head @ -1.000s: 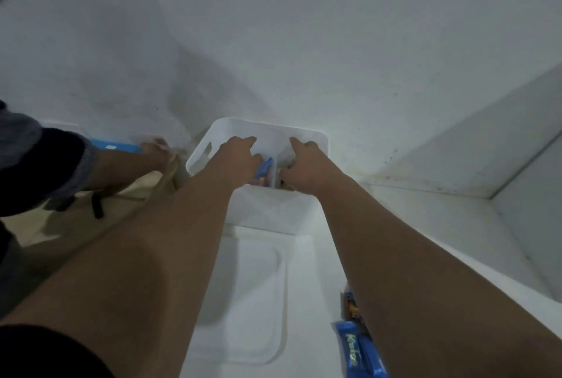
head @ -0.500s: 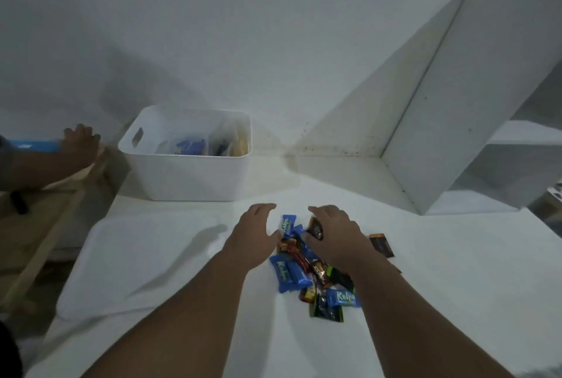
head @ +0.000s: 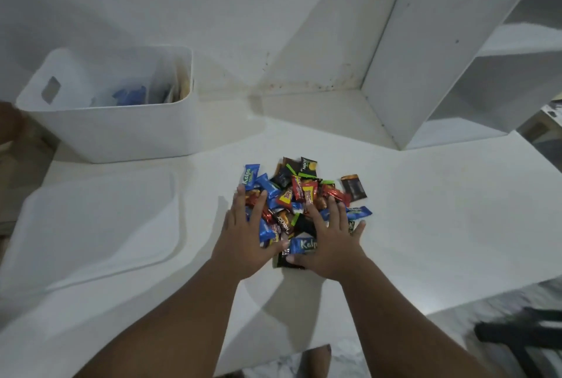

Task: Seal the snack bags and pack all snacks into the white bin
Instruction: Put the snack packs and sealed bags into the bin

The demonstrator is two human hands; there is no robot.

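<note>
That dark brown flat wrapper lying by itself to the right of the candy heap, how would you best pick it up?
The dark brown flat wrapper lies flat on the white table, apart from the pile of small wrapped candies. I would probably come from above and pinch its two long edges, or slide a fingertip under its free right edge, since nothing crowds that side.

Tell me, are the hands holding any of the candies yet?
Not yet. The left hand and right hand lie flat and open on top of the pile of wrapped snacks on the table, fingers spread, nothing pinched or lifted.
</note>
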